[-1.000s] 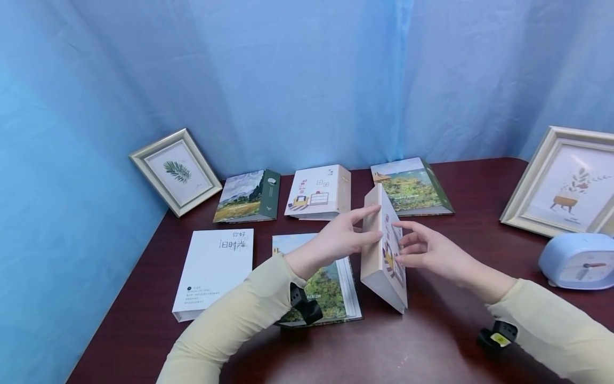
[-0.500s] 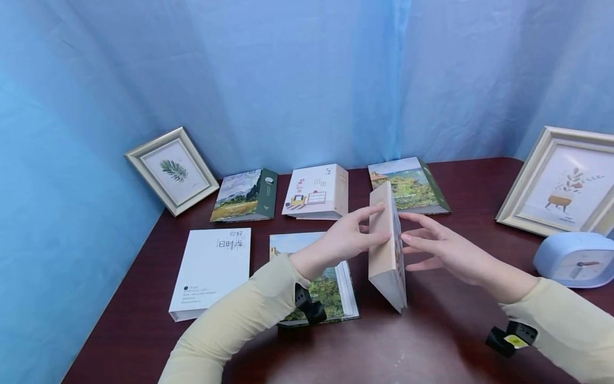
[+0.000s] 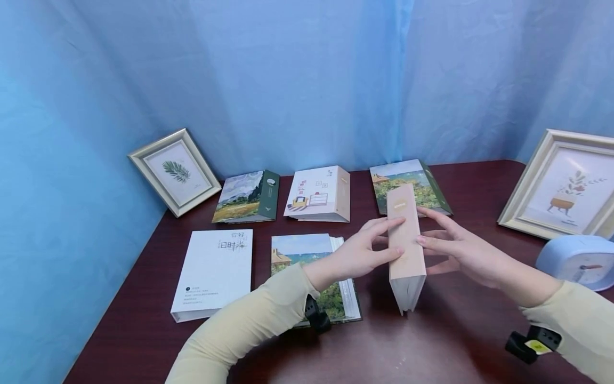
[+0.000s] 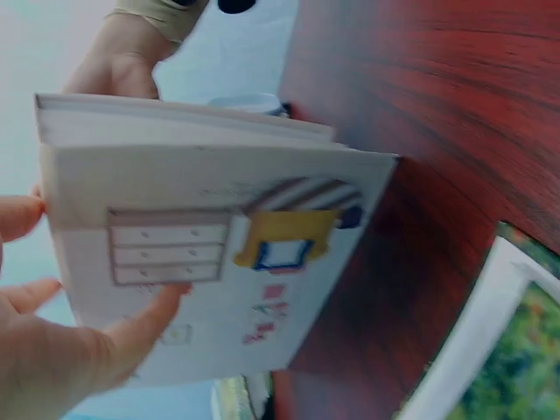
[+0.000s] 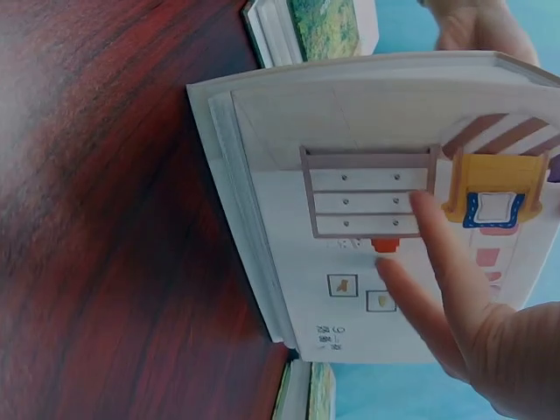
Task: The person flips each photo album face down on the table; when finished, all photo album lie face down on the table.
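Three views, one item in hand. From the head view we see only the tan spine of the album (image 3: 405, 242), standing on edge at centre frame; both wrist views show us its cover, printed with a drawer chest and a yellow armchair (image 5: 420, 210). Our left hand (image 3: 358, 255) presses straight fingers flat against the album's left face, and our right hand (image 3: 460, 249) presses likewise against the right face, so the album stands between the two palms, its lower end on the dark red table (image 3: 431, 346).

Elsewhere on the table: five albums lying flat, upper centre and left; two framed prints, far left and far right; a pale blue clock (image 3: 578, 261), right edge. Blue curtain behind.
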Motion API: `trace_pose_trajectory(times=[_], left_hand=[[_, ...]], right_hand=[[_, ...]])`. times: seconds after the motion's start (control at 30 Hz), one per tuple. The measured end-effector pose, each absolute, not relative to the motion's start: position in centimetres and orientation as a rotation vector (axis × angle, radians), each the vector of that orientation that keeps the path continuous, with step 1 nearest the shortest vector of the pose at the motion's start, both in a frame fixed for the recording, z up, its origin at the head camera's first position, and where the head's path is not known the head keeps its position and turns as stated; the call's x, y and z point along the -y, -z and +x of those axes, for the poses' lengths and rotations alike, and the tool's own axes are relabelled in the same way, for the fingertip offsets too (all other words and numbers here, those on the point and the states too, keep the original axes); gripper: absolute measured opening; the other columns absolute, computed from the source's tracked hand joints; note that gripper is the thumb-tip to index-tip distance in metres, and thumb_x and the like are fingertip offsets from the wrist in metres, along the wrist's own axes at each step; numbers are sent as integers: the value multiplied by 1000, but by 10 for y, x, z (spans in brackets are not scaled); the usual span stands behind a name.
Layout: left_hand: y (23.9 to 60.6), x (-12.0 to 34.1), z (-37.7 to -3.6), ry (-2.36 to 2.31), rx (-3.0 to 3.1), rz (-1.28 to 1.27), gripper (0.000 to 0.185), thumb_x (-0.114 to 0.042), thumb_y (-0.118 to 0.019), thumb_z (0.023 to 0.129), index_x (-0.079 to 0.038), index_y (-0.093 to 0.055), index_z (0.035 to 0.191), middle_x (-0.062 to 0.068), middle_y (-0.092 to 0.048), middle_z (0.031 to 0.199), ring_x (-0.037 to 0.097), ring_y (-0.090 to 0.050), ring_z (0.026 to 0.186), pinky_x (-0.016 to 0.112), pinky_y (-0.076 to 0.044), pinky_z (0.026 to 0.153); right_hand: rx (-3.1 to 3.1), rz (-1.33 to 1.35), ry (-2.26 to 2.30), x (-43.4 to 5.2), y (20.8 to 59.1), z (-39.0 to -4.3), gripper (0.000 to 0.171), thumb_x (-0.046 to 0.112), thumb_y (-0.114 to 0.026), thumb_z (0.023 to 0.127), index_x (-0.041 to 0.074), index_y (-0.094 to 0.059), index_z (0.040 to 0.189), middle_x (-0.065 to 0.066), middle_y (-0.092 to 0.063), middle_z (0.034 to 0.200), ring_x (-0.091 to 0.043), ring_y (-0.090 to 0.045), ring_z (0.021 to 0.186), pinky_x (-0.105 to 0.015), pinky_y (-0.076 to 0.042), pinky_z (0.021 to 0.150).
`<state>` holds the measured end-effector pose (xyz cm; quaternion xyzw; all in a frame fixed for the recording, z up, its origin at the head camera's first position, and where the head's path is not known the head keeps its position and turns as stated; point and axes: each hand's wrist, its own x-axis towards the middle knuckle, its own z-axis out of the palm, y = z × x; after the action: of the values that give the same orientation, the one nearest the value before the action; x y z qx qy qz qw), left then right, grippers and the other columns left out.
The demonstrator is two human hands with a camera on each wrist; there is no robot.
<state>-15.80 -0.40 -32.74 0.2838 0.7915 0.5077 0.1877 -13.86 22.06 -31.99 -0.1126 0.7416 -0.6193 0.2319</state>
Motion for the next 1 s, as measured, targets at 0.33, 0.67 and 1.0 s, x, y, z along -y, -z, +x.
trace_pose_trajectory(times=[0.33, 0.67, 1.0], left_hand=[[344, 1, -160, -1443, -2058, 903, 57, -21, -54, 97, -27, -32, 149, -5, -9, 159, 9, -39, 135, 27, -39, 103], [345, -11, -164, -1243, -2116, 1059, 69, -29, -63, 92, -36, -26, 149, -15, 0, 158, 1, -7, 143, 26, -24, 113], [343, -38, -162, -902, -2200, 1310, 92, -32, -73, 84, -31, -12, 153, 1, 15, 158, 7, -1, 144, 14, -23, 109]], right_hand=[[-2036, -289, 1695, -241, 320, -140, 75, 15, -43, 101, 15, 11, 152, -37, -25, 140, -10, -63, 100, -41, -56, 79], [-1868, -303, 1781, -269, 323, -146, 81, 1, -41, 98, 8, 22, 148, 1, -59, 115, -16, -66, 98, -40, -56, 78], [-1835, -248, 1737, -297, 328, -147, 81, 2, -38, 100, 6, 30, 144, 5, -65, 109, -20, -68, 95, -41, -56, 76]])
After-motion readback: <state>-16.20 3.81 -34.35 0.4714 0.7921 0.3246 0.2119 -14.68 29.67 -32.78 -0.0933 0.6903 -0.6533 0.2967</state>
